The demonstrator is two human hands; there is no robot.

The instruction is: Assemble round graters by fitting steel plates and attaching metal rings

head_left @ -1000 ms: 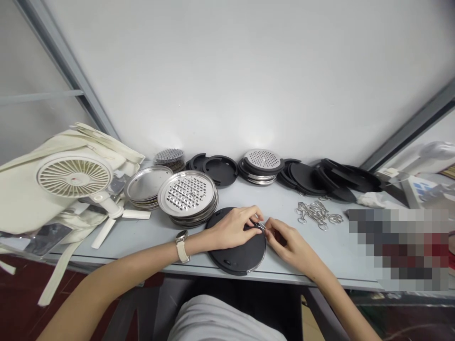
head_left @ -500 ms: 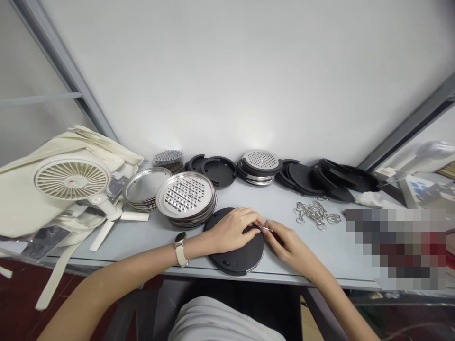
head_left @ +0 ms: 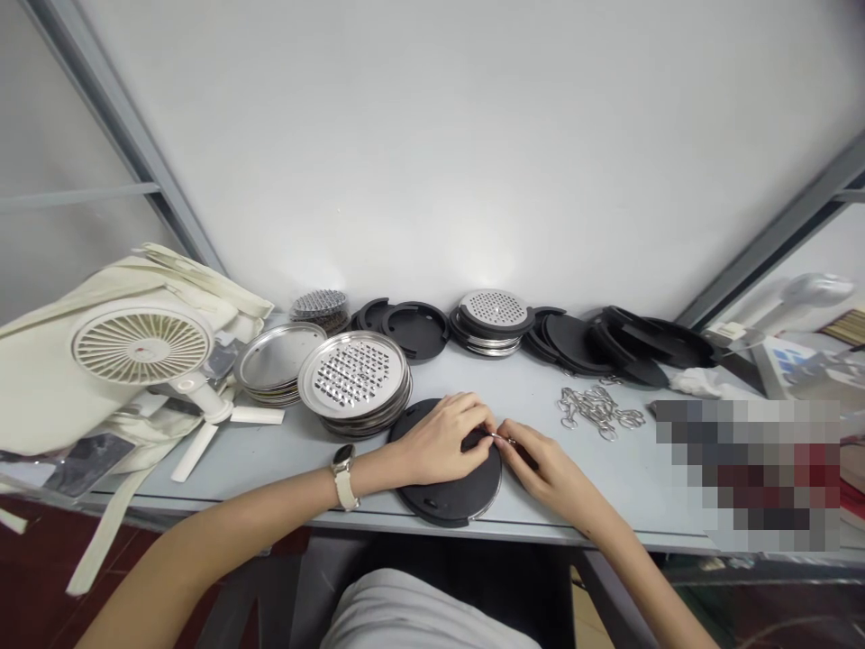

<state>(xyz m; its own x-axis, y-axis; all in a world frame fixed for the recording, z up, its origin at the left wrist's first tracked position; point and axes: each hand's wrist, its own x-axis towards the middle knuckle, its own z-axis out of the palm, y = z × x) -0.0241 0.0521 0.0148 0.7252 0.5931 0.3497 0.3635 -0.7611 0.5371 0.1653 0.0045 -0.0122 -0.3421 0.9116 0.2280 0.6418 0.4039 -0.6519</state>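
A round black disc (head_left: 450, 500), with a metal rim showing at its lower right, lies at the table's front edge. My left hand (head_left: 446, 440) rests over it, thumb and forefinger closed at its right edge on one end of a small metal wire clip (head_left: 501, 437). My right hand (head_left: 544, 460) pinches the other end of this clip between thumb and forefinger, just beside the disc. The fingers partly hide the clip. To the right, a loose heap of metal wire clips (head_left: 600, 410) lies on the table.
Stacked round metal grater plates (head_left: 352, 374) and plain metal discs (head_left: 280, 356) stand left of my hands. Along the wall are black round trays (head_left: 415, 329), a perforated plate (head_left: 496, 308) on a stack, and more black pieces (head_left: 581, 341). A white fan (head_left: 143, 347) and cream bag (head_left: 40, 379) lie far left.
Both hands stay at the disc's right edge. The clip between my fingers has shifted slightly left, and my right fingertips have come closer to my left ones.
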